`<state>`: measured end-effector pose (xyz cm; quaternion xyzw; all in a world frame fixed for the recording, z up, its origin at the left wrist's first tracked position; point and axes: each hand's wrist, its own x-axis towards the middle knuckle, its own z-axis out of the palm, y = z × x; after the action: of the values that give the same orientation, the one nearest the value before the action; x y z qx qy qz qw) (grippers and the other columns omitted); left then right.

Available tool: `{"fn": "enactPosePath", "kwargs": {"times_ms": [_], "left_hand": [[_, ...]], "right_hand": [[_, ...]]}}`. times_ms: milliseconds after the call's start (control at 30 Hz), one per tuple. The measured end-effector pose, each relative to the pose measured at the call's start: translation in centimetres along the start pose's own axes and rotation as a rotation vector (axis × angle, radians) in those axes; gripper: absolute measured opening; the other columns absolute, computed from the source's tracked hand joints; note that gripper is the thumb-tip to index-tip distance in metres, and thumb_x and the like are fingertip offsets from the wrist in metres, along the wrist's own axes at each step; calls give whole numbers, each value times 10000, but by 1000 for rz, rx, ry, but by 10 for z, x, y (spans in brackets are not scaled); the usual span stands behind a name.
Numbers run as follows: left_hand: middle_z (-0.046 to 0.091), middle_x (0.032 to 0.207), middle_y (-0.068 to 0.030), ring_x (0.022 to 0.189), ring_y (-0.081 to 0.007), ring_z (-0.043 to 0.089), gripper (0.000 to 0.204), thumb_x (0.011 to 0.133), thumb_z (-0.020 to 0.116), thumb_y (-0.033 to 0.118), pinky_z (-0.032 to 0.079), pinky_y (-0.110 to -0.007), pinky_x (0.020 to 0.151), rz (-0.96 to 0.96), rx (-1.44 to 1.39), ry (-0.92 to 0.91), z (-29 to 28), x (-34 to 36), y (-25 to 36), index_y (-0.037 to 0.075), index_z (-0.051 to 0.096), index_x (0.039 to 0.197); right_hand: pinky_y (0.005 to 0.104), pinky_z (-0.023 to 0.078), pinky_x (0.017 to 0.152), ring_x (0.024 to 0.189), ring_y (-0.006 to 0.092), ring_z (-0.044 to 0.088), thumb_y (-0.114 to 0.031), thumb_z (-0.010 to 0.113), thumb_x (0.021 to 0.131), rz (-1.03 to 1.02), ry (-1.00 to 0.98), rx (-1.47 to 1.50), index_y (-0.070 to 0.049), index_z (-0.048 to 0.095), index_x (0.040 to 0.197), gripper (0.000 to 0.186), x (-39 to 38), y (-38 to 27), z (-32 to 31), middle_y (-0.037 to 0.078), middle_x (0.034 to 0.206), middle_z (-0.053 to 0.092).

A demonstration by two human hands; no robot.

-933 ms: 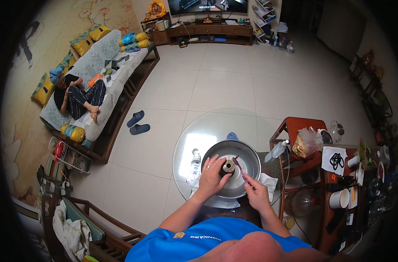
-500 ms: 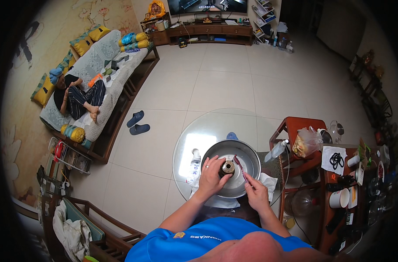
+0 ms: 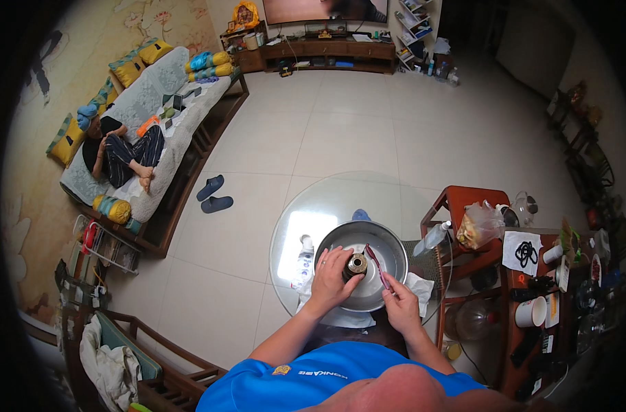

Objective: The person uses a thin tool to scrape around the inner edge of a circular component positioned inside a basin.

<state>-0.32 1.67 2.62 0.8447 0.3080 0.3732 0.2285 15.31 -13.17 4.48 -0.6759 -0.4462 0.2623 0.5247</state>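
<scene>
Over a round metal basin (image 3: 403, 276), my left hand (image 3: 331, 280) is wrapped round a dark, squat cylindrical part (image 3: 355, 264) with a brownish metal top and a round hole in it. My right hand (image 3: 400, 303) is closed on the handle of a dark red toothbrush (image 3: 377, 265). The brush's head points away from me, just beyond the right side of the part; whether it touches cannot be told. The basin stands on a round glass table (image 3: 290, 218).
White cloths (image 3: 420, 287) lie beside the basin, and a white bottle (image 3: 306, 244) stands to its left. Right of it are a clear bottle (image 3: 434, 237), a red stool (image 3: 457, 199) with a plastic bag, and a crowded side table. A person (image 3: 121, 147) sits on the sofa (image 3: 146, 74).
The toothbrush's head has shifted slightly left, closer to the part. Both hands keep their grips. The picture on the television has changed.
</scene>
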Motion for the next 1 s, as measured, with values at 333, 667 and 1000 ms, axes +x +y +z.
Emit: {"fn": "enactPosePath", "kwargs": {"times_ms": [333,667,1000], "left_hand": [[469,1517,-136,1399,-389,440,573,872,761,224,318,-582,1158,130,74,-39,-7,5,10,162,579,1411],[527,1479,-98,1377,-358,479,545,870,753,184,306,-577,1166,112,42,-48,-4,2,8,154,596,1391],[548,1457,-98,1344,-321,527,540,850,768,144,340,-598,1144,129,79,-42,-3,3,6,149,612,1367]], "right_hand": [[343,518,708,757,237,645,-86,655,913,-66,-121,-163,-58,619,1372,462,1,-16,5,151,952,657],[405,536,807,882,344,677,-171,662,925,-9,-176,-194,-52,563,1418,517,-1,-15,0,192,1000,669],[426,530,807,924,369,658,-147,674,921,-345,-280,-376,-42,607,1348,445,35,-68,-46,176,1006,670]]}}
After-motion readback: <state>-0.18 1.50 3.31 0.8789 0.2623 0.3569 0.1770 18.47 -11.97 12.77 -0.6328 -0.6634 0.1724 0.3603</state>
